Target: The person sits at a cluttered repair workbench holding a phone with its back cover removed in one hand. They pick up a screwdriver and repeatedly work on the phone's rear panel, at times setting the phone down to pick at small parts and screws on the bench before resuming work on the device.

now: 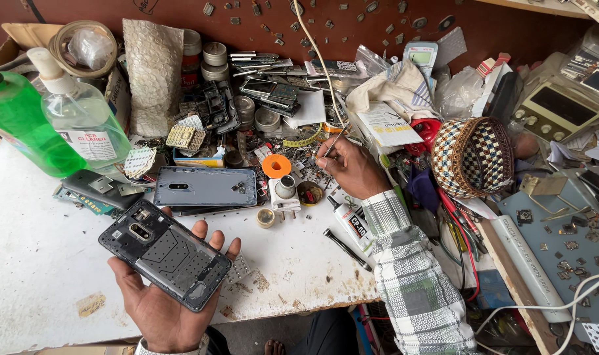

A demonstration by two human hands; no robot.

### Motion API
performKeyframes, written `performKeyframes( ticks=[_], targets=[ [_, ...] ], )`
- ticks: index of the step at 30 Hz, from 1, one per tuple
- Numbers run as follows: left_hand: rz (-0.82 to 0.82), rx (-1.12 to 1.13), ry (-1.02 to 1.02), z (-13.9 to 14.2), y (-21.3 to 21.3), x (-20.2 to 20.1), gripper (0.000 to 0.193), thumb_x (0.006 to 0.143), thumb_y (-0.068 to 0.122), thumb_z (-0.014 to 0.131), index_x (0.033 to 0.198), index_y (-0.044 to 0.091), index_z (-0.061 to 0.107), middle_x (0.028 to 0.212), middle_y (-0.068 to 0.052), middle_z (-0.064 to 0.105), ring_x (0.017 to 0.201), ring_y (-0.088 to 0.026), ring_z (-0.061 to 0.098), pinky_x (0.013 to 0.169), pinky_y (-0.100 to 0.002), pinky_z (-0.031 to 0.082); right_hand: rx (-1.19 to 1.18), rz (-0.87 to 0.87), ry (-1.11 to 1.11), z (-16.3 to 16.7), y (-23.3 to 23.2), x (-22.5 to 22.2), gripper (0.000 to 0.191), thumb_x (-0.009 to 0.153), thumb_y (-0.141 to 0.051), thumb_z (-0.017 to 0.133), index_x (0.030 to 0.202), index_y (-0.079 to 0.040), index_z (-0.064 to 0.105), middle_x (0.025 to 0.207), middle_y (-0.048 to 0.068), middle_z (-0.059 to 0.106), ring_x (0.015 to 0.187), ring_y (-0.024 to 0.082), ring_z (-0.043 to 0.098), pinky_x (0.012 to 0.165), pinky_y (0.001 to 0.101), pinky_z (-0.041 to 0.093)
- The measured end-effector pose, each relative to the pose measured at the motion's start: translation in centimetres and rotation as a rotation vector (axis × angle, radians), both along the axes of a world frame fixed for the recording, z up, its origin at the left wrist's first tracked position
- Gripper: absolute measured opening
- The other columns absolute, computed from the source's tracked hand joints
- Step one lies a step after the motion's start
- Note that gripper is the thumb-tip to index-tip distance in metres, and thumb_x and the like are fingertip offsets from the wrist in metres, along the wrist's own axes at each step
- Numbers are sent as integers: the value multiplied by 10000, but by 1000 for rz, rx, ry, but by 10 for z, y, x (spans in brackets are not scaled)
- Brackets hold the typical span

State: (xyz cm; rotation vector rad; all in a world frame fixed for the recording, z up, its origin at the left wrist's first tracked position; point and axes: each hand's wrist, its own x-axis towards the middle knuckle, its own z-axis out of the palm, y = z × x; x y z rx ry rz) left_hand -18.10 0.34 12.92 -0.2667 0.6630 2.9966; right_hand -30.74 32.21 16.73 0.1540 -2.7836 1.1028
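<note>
On the white bench, the left hand (164,299) cradles an opened phone (166,254) on spread fingers, internals upward for access; the right hand (353,167) pinches a soldering iron (334,141) penlike above the parts.

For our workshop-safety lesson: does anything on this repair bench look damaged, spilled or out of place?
Yes. The phone in the left hand is opened, its back cover lying apart on the bench. Loose parts are strewn around the right hand, and the bench's front edge is chipped.

Far left: clear bottle, white label (92,141) | centre-right: white paper packet (388,125) | near right sleeve: small white tube, black label (352,223) | back: pale handset screen (420,56)
</note>
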Motion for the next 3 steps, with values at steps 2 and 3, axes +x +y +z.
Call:
performKeyframes(
  ticks=[2,3],
  targets=[
    [-17,11,37,-1,-1,0,889,925,843,269,1625,307,381,1388,-167,501,1218,-359,551,1175,-730,297,9,-3,5,-1,0,0,239,948,-278,711,1068,-81,648,951,32,730,827,124,720,754,305,568],
    [-21,14,55,-2,-1,0,894,920,848,281,1631,314,371,1400,-161,493,1219,-358,547,1179,-735,295,9,-4,5,-1,1,-1,239,948,-278,711,1068,-81,648,951,32,730,827,124,720,754,305,568]
  ],
)
